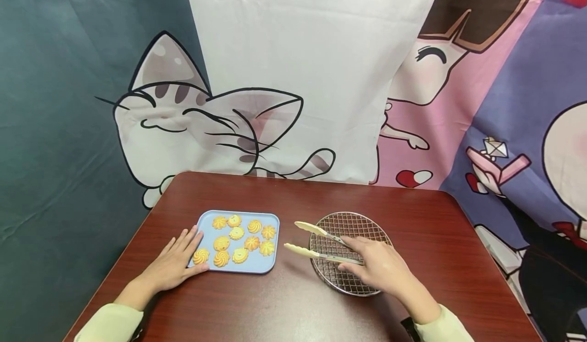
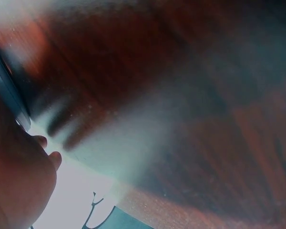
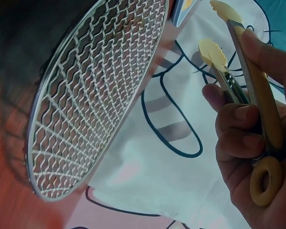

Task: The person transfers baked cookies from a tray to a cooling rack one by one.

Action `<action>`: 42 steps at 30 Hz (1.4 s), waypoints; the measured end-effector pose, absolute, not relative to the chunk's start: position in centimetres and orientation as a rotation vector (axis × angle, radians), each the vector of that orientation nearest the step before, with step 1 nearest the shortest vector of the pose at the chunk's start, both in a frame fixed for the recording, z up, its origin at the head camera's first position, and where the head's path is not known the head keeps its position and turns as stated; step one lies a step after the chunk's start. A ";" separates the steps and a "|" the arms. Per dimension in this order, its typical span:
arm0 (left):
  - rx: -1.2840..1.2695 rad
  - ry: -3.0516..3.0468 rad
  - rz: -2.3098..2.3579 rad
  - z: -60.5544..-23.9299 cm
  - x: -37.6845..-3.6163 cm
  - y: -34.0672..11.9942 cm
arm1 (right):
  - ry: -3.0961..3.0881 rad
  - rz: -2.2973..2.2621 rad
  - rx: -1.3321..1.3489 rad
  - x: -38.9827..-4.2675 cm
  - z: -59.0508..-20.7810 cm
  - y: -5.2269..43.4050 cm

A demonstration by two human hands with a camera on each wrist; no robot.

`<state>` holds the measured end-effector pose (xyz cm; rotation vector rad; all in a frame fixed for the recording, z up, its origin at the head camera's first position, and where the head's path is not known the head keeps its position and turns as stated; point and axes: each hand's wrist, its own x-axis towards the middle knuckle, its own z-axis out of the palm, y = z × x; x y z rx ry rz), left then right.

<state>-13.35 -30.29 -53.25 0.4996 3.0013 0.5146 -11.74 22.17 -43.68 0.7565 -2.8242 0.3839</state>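
Observation:
A light blue tray [image 1: 272, 218] holds several yellow swirl cookies [image 1: 236, 233] on the red-brown table. My left hand [image 1: 176, 260] lies flat with straight fingers against the tray's left edge; in the left wrist view the hand [image 2: 19, 181] and the tray's edge [image 2: 9, 90] show blurred. My right hand [image 1: 378, 265] grips cream-tipped tongs [image 1: 316, 240], whose two tips stand apart and point left toward the tray. The right hand rests over a round wire cooling rack [image 1: 362, 225]. In the right wrist view the fingers [image 3: 238, 138] curl round the tongs [image 3: 248, 90] beside the rack [image 3: 95, 95].
The table [image 1: 412, 209] has rounded far corners, and its left and right edges fall away close to the tray and the rack. A cartoon-printed cloth backdrop [image 1: 284, 77] hangs right behind the table's far edge. Bare wood lies between the tray and the rack.

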 end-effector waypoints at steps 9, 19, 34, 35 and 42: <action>0.521 3.000 0.492 -53.3 -13.7 -30.0 | -2.841 0.361 0.817 -12.0 -43.6 21.3; 0.514 3.002 0.483 -53.1 -13.6 -30.3 | -2.838 0.370 0.920 -13.0 -43.5 19.5; 0.500 2.997 0.480 -52.9 -13.5 -30.1 | -2.857 0.312 1.040 -13.7 -43.6 17.2; 0.499 2.997 0.479 -52.9 -13.5 -30.1 | -2.858 0.302 1.044 -13.8 -43.6 17.1; 0.494 3.000 0.473 -53.1 -13.4 -30.2 | -2.845 0.260 1.080 -14.1 -43.4 16.5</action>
